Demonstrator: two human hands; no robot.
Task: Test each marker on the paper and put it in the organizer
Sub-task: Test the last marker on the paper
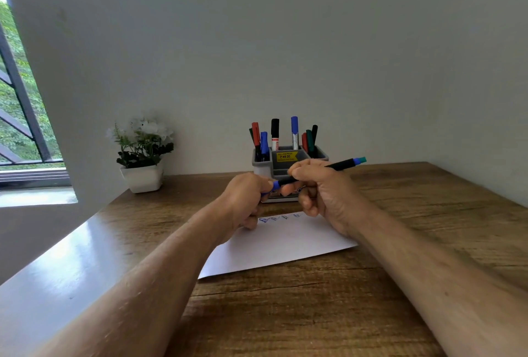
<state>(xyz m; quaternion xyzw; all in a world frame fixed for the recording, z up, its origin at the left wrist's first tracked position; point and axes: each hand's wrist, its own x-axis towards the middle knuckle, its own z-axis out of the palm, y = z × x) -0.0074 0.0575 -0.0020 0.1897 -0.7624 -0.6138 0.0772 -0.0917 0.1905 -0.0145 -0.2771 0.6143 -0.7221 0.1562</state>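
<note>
A slim black marker (323,171) with a blue cap end is held level above the paper (281,245), stretched between two hands. The right hand (320,188) has its grip closed around the middle of the barrel, whose blue and teal tail pokes out past it to the right. The left hand (245,196) pinches the blue cap (275,185) just left of that grip, fingers shut on it; this looks like pulling the cap off or pressing it back on, and I cannot tell which. Directly below the grip, small blue test scribbles (278,218) sit along the paper's far edge. Just beyond the grip stands the grey organizer (288,166) on the wooden worktop (314,313), already holding several capped markers upright. Well to the left of the hands is a potted plant (141,153) with white flowers.
</note>
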